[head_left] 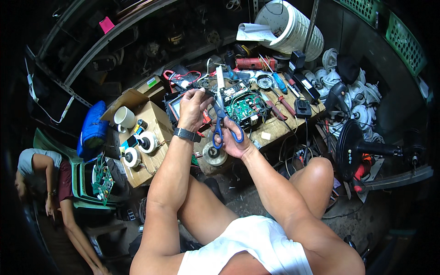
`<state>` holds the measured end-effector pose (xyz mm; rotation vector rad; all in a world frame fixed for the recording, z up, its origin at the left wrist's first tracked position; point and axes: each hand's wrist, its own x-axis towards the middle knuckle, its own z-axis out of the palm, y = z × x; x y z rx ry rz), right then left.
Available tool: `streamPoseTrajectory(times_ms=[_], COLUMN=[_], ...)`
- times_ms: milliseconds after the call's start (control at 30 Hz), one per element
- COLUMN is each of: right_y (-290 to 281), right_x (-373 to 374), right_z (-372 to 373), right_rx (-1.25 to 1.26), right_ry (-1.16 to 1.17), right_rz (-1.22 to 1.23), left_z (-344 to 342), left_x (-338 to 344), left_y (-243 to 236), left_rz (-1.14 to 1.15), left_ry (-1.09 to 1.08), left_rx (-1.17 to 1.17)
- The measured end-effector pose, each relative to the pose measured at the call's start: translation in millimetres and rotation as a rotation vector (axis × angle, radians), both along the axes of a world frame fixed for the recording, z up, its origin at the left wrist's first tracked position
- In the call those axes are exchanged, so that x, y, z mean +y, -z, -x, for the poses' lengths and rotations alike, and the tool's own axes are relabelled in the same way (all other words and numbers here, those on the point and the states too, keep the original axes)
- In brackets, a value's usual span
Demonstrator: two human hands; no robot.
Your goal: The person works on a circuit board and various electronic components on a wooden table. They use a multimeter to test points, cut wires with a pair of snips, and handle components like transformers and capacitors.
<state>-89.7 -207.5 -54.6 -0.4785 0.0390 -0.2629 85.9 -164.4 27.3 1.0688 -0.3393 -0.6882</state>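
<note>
My right hand (236, 143) holds a pair of scissors (220, 112) with blue handles, their blades pointing away from me over the workbench. Just left of the blades is my left hand (191, 109), raised, thumb and fingertips drawn together; whatever is between them is too small to make out. A dark watch (187, 134) circles that wrist. Beyond the scissors lies a green circuit board (246, 109) in a black tray, with wires around it. Below the scissors, a clear round spool (214, 155) rests at the bench's near edge.
Screwdrivers (278, 83), a red power tool (255, 63) and black adapters (306, 87) crowd the wooden bench (270, 133). A cardboard box (153, 120) at left bears a white mug (124, 118) and small motors. White motor parts (362, 114) pile up at right. Another person (45, 169) sits at far left.
</note>
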Motion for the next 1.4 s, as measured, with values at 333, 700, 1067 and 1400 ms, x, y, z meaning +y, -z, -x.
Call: streamPoseTrajectory(times_ms=[333,700,1067,1400], right_y=[-5,-12,-5,-9], right_x=[-11,-41,-43,-49], right_z=[-20,-77,-97,-89], right_rx=[0.133,0.236,0.297,0.246], right_ry=[0.092,0.102,0.128,0.051], right_rz=[0.020,0.197,0.315,0.247], left_z=[-17,-56,-78,-78], left_x=[-6,-19,-15,-11], left_y=[8,26,37,40], left_rz=[0.047,0.132,0.122,0.070], left_ry=[-0.066,-0.228,-0.281,-0.252], left_rx=[0.023,0.050,-0.015,-0.020])
